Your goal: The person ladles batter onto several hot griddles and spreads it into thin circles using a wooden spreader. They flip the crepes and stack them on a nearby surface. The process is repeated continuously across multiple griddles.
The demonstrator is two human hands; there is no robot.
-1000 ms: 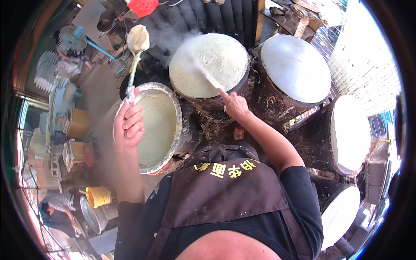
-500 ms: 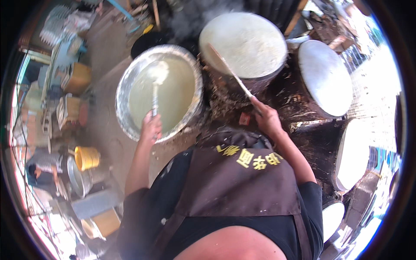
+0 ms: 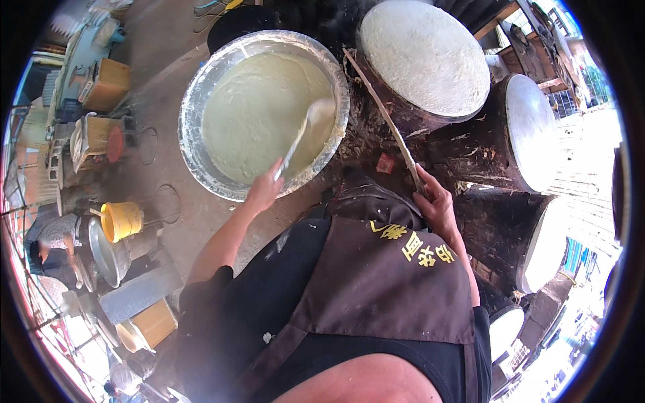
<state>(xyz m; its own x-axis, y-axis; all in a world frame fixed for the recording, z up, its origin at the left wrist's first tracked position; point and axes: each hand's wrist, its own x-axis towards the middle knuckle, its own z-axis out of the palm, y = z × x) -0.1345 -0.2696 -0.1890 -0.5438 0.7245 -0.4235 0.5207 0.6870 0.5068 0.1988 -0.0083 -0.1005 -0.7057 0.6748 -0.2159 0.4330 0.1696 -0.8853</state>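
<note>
A wide metal basin (image 3: 193, 138) of pale, thick batter (image 3: 252, 111) stands ahead of me on the left. My left hand (image 3: 264, 191) is closed round the handle of a ladle (image 3: 295, 144). The ladle's motion-blurred head is over the right part of the batter; whether it touches the batter I cannot tell. Lower right of the basin, my right hand (image 3: 435, 201) grips a long, batter-smeared wooden stick (image 3: 381, 111). The stick slants up and left, its far end beside the left edge of a round griddle (image 3: 426, 57) whose top is coated with a pale layer.
More round-topped drum stoves curve along my right, including one with a bare metal top (image 3: 531, 131) and one lower down (image 3: 543, 245). At left are a yellow bucket (image 3: 121, 221), a metal bowl (image 3: 109, 255) and wooden boxes (image 3: 107, 84). Another person (image 3: 54, 245) works at the far left.
The view has shifted. The ladle's head has moved to the basin's right side, its handle now slanting. The stick's far end has gone from over the griddle to beside its left edge.
</note>
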